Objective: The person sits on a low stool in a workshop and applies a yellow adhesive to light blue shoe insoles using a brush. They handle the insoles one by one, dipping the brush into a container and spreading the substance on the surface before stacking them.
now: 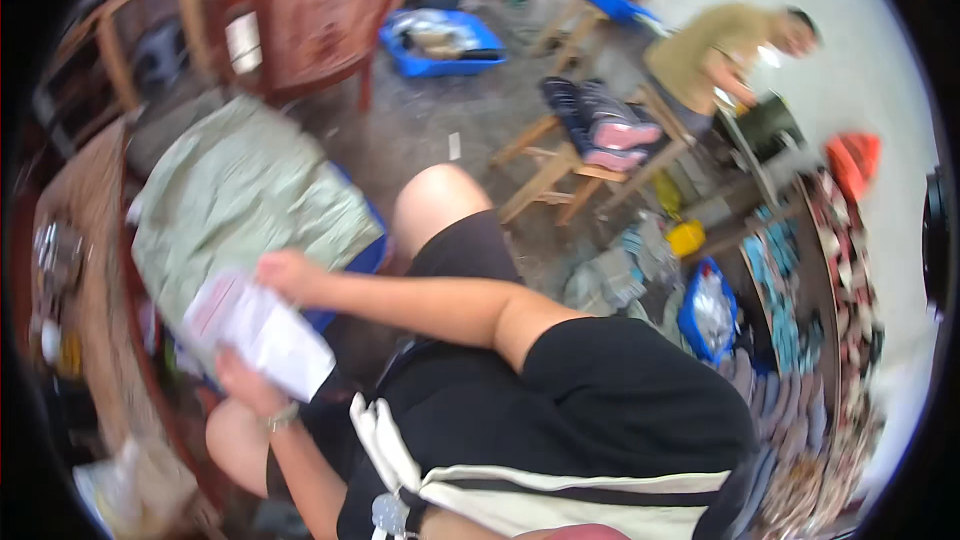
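Between my hands is a white sheet (268, 338) with faint reddish print near one end; it looks like paper, though blur makes the material unsure. My right hand (292, 277) is closed on its upper edge, fingers pinched. At the lower edge, my left hand (250, 386) grips the sheet too, with a band on that wrist. Under and beyond the sheet spreads a crumpled pale green sack cloth (235, 195), lying over a blue tub (372, 252) whose rim shows at the right. What lies beneath the cloth is hidden.
A wooden bench (85, 230) runs along the left. Beyond stand a reddish wooden chair (315, 25) and a blue basin (443, 43). Dark boots (605, 125) lie on a wooden stool (545, 175). A person (705, 55) stands far right, near racks of shoe-like pieces (850, 290).
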The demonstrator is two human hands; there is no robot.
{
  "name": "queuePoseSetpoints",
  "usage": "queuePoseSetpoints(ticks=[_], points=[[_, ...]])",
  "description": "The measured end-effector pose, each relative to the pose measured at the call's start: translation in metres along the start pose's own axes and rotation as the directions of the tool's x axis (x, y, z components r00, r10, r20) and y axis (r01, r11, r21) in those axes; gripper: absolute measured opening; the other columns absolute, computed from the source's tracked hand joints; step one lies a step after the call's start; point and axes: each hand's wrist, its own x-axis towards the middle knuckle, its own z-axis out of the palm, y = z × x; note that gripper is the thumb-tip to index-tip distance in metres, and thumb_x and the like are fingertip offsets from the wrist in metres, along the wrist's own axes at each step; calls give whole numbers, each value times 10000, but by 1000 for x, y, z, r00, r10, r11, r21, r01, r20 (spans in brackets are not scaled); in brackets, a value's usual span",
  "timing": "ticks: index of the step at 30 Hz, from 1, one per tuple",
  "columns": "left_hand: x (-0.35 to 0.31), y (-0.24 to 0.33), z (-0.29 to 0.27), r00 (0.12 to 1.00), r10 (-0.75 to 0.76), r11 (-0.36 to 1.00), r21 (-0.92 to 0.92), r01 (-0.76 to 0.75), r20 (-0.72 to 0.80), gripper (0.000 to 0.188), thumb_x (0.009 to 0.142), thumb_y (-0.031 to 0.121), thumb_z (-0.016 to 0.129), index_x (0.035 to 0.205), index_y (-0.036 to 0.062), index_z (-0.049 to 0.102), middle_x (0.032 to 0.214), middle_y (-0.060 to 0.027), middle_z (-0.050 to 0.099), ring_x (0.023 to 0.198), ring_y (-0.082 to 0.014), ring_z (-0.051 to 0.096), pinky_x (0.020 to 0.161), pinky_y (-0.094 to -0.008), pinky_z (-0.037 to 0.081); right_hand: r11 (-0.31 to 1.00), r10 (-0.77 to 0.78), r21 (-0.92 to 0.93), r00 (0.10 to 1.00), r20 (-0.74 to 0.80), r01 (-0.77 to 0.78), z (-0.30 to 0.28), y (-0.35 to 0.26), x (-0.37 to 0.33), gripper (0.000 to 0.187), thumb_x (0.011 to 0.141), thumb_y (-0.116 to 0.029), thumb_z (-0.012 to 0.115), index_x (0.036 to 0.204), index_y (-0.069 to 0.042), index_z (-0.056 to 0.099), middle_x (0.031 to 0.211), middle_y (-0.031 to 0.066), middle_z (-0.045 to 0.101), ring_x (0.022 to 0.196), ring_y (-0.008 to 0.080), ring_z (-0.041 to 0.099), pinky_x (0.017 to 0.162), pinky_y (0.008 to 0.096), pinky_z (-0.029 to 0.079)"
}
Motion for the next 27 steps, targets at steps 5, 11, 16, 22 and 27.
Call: queuePoseSetpoints(ticks=[5, 11, 16, 22, 27], points=[[23, 36, -12, 736, -582, 316, -738, 596, 345, 183, 957, 170, 492, 906, 14, 572, 810, -26, 585, 711, -103, 514, 651, -273, 453, 881, 392, 199, 898, 199, -428, -28, -13, 9, 267, 909, -316, 576, 1027, -80, 618, 867, 23, 636, 740, 136, 609, 622, 286, 496], [25, 40, -20, 685, -587, 267, -696, 667, 431, 282, 956, 233, 540, 973, -34, 632, 768, -10, 627, 692, -52, 496, 621, -237, 431, 867, 402, 139, 837, 371, -478, -30, -36, 23, 246, 852, -217, 668, 1030, -47, 653, 879, 6, 662, 754, 83, 582, 640, 232, 452], [30, 47, -35, 676, -554, 249, -677, 692, 487, 323, 961, 274, 545, 950, -36, 636, 754, -6, 628, 684, -42, 497, 606, -232, 430, 859, 404, 88, 774, 487, -504, -41, -28, 37, 153, 860, -162, 652, 916, -23, 686, 774, 11, 658, 646, 69, 559, 605, 205, 428], [67, 38, -31, 745, -476, 326, -693, 643, 467, 316, 955, 272, 550, 904, -28, 634, 702, 9, 603, 660, -32, 480, 580, -232, 417, 842, 411, 88, 738, 535, -532, -73, -37, 76, 170, 884, -169, 615, 882, -5, 662, 722, 49, 654, 607, 97, 597, 569, 216, 449], [101, 22, -23, 750, -354, 516, -552, 654, 558, 280, 941, 256, 565, 946, -12, 647, 724, 3, 620, 658, -36, 503, 593, -234, 433, 929, 279, 89, 836, 472, -360, -89, -29, 99, 325, 873, -222, 625, 1101, 9, 634, 950, 100, 677, 764, 121, 620, 669, 205, 462]])
